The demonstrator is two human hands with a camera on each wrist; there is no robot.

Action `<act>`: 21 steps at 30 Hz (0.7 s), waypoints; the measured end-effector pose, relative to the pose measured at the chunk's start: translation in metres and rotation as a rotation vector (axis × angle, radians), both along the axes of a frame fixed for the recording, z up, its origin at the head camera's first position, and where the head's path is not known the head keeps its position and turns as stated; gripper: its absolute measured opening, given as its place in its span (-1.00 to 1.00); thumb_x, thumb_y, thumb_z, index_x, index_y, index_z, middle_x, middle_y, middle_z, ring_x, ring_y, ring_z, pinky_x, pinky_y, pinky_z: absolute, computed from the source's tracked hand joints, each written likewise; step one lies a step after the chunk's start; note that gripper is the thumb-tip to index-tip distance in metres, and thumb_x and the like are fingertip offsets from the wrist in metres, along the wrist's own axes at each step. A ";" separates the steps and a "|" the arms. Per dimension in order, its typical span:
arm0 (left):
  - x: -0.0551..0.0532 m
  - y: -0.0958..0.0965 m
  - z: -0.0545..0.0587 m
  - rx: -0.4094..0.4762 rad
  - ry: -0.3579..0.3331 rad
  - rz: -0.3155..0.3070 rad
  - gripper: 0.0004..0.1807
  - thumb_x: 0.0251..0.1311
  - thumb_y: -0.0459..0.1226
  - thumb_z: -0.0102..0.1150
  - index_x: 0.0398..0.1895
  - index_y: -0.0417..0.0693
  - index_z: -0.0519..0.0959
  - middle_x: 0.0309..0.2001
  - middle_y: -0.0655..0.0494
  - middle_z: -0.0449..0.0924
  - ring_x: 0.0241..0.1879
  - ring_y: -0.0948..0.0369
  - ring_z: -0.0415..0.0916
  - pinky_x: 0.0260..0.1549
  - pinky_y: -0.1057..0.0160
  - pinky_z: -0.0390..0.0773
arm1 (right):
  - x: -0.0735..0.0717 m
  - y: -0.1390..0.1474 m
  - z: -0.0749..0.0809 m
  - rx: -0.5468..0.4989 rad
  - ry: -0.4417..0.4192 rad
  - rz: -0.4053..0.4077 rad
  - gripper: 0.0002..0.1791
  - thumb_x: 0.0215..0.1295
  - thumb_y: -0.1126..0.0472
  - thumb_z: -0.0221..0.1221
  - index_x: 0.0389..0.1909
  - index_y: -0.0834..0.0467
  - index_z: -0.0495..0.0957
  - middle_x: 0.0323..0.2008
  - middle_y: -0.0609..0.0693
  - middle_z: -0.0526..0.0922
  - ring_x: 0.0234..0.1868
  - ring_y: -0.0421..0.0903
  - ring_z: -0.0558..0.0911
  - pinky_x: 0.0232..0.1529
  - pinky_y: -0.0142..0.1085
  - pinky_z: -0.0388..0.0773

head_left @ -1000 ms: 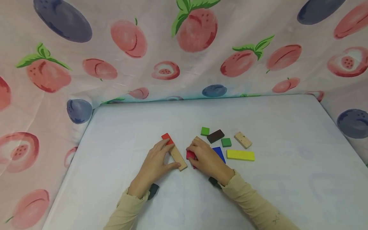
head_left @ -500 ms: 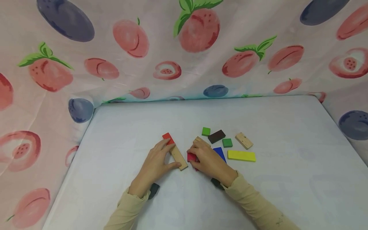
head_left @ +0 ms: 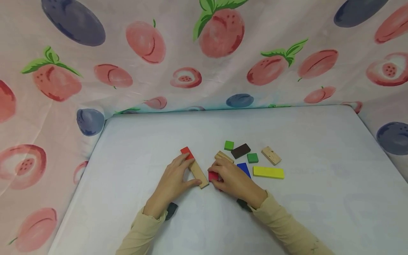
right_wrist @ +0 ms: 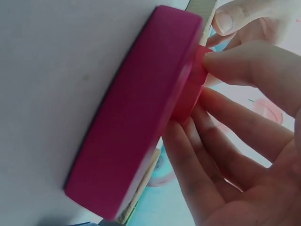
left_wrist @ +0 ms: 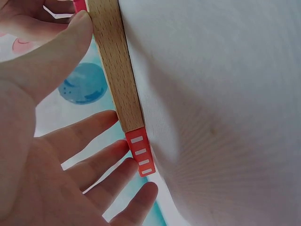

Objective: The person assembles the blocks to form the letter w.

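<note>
A plain wooden plank lies slanted on the table with a red block end to end with it; white rectangles mark the red block's side in the left wrist view. My left hand spans both, its thumb at the plank's near end and its extended fingers touching along the red block. To the right, my right hand pinches a smaller red block between thumb and fingertips, close to the plank. A long magenta block lies beside that block in the right wrist view; my right hand mostly hides it from the head view.
Beyond my right hand lie a wooden block, a light green block, a dark brown block, a green block and a speckled wooden block. A blue block and a yellow bar are nearer.
My right hand has shifted slightly toward me with the small red block. My left hand stays on the plank and its red end block. The head view has moved a little.
</note>
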State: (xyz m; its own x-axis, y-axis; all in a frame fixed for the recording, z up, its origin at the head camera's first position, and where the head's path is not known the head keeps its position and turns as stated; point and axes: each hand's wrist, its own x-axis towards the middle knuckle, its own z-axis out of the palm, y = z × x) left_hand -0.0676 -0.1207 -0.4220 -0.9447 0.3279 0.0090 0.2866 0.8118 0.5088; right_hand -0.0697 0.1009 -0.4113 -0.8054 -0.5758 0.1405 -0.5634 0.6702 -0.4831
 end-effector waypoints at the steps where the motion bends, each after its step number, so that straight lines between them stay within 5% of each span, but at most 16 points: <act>1: 0.000 0.000 0.000 0.001 -0.001 0.000 -0.18 -0.03 0.02 0.52 0.30 -0.16 0.49 0.43 -0.10 0.29 0.45 -0.05 0.17 0.37 -0.16 0.25 | 0.000 0.000 0.000 -0.002 0.001 0.001 -0.79 0.13 0.29 0.40 -0.19 0.21 0.73 -0.24 -0.04 0.59 -0.19 -0.17 0.50 -0.20 -0.41 0.61; 21: 0.002 0.000 0.002 0.002 0.008 0.003 -0.19 -0.03 0.02 0.51 0.28 -0.17 0.50 0.42 -0.13 0.31 0.45 -0.06 0.19 0.36 -0.18 0.26 | 0.008 0.004 0.006 0.013 -0.011 0.063 -0.74 0.15 0.23 0.40 -0.11 0.17 0.72 -0.17 -0.04 0.62 -0.11 -0.16 0.57 -0.12 -0.37 0.64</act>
